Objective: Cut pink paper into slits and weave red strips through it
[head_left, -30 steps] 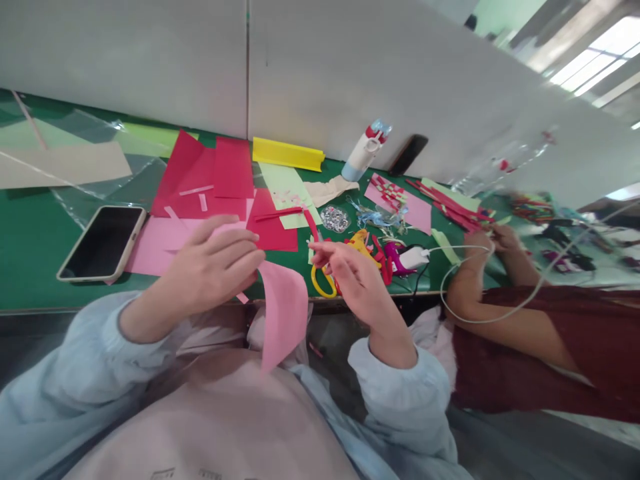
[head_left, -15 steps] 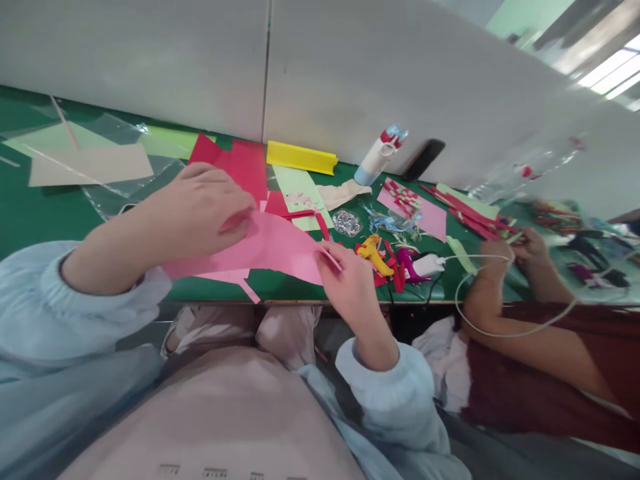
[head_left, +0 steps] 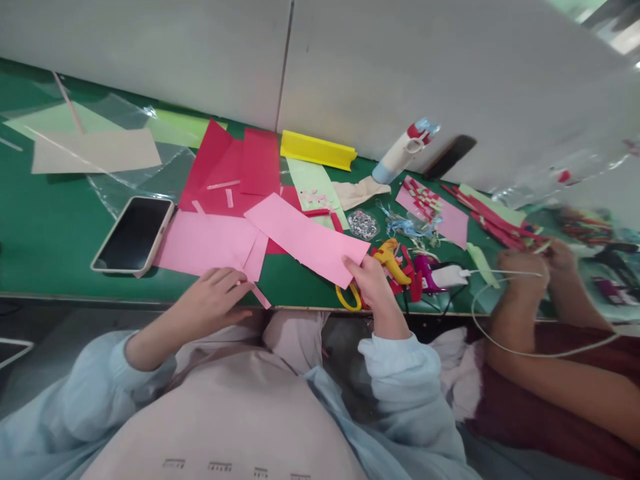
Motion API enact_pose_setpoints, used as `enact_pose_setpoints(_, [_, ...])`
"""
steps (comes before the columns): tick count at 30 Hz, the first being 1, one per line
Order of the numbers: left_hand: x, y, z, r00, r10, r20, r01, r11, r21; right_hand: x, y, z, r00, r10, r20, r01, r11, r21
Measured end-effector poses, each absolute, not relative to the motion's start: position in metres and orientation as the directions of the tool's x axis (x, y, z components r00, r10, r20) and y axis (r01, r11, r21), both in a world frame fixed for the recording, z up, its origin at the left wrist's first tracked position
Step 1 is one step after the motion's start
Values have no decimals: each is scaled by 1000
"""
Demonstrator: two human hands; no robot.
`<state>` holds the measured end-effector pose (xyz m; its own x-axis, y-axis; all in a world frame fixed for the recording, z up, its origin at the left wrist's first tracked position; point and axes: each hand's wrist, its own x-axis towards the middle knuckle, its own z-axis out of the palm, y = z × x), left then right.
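Your right hand (head_left: 373, 287) clamps one end of the pink paper (head_left: 310, 240) over the table (head_left: 50, 227), probably to leave its length clear. Your left hand (head_left: 213, 300) is beside a pink strip (head_left: 261, 296); I cannot tell whether it grips anything.

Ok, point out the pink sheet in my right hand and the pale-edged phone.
Held pink sheet (head_left: 307, 241): head view, middle of its face.
Pale-edged phone (head_left: 134, 235): head view, middle of its dark screen.

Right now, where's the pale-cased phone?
In the head view, the phone lies at left on the green table, at the left edge of the pink sheet.
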<state>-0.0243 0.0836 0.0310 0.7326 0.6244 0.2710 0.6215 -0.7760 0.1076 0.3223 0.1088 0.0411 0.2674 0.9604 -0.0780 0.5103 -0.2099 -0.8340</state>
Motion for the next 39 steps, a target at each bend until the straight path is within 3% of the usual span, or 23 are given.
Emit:
enact_pose_setpoints(3, [-12,72,21,755,601,263,606,-792,72,317,104,53,311,945,-98,661,-289,-693])
enact_pose_setpoints(5, [-7,69,18,762,577,293,593,-804,43,312,99,64,350,937,6,858,-318,-404])
enact_pose_setpoints(6, [-6,69,17,763,565,314,587,-809,31,309,95,69,323,944,67,906,-288,-310])
enact_pose_setpoints(8, [-4,69,15,763,547,344,577,-817,17,299,89,74,212,967,140,953,-173,-249])
enact_pose_setpoints(13, [0,67,13,752,539,380,577,-817,17,268,83,70,-244,966,85,842,254,-475])
enact_pose_setpoints(17, [7,64,12,733,563,383,604,-797,17,246,87,61,-388,922,-12,782,322,-534])
enact_pose_setpoints(21, [12,61,7,718,571,398,597,-799,69,239,92,55,-440,896,-57,759,338,-556])
enact_pose_setpoints(24, [13,60,6,632,564,531,566,-804,182,239,93,52,-442,894,-66,708,303,-638])
enact_pose_setpoints(28, [9,58,17,402,621,673,498,-765,408,231,92,51,-491,855,-163,470,103,-876])
enact_pose_setpoints(30, [7,58,26,350,640,684,471,-751,462,224,91,49,-566,804,-185,313,2,-950])
enact_pose_setpoints(33, [5,56,37,325,649,688,447,-747,493,212,92,45,-626,765,-152,211,-22,-977])
enact_pose_setpoints(39, [-1,54,48,392,656,645,317,-754,575,200,102,40,-551,823,-142,271,15,-963])
